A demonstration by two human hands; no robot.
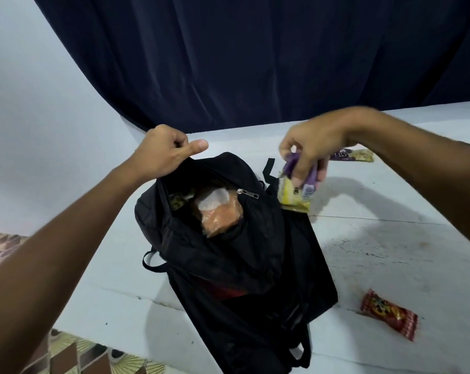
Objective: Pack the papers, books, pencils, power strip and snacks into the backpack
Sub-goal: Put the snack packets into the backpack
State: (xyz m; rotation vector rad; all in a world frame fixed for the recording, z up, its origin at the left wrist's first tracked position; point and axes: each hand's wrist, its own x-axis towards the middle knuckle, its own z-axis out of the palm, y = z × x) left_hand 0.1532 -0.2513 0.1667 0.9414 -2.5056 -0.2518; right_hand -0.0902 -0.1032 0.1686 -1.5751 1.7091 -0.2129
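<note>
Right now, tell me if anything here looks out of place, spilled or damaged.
Nothing is spilled or visibly damaged. The only strays are two snacks lying loose on the table: a red packet right of the backpack and a purple and yellow packet behind the right hand, which holds a similar packet.

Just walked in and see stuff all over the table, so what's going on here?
A person is packing a black backpack on a white table. The left hand grips the top edge to hold it open, with an orange packet already inside. The right hand holds a purple and yellow snack beside the opening. A red snack and another purple snack lie on the table.
</note>
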